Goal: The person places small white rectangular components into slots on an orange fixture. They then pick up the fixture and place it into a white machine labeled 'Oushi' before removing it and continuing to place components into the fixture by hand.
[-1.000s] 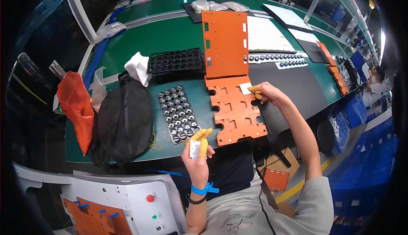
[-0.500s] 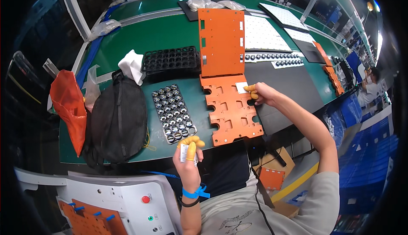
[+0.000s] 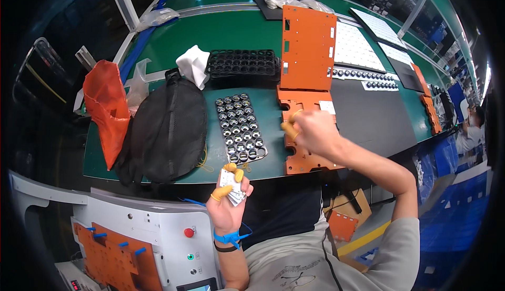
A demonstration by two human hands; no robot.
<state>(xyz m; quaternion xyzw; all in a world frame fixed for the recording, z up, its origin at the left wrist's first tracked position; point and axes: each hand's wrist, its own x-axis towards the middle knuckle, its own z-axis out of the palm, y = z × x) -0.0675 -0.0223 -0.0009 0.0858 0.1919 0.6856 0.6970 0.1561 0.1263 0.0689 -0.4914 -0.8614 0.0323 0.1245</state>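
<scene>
Your left hand point(image 3: 226, 209): grip clamped on a small fanned stack of white cards point(image 3: 230, 179), above the near edge of the green counter point(image 3: 270, 117); yellow covers on fingertips. 
Your right hand point(image 3: 318, 133): blurred, over the orange base point(image 3: 298, 163); whether its grip is together or apart, or holds anything, you cannot tell from here. 
Single card point(image 3: 327, 107): on the base's far right corner. 
Orange panel point(image 3: 309, 46): at the base's far edge. 
Tray point(image 3: 261, 153) of round dark pieces: left of the base. 
Backpack point(image 3: 171, 133): black, left of the tray.
</scene>
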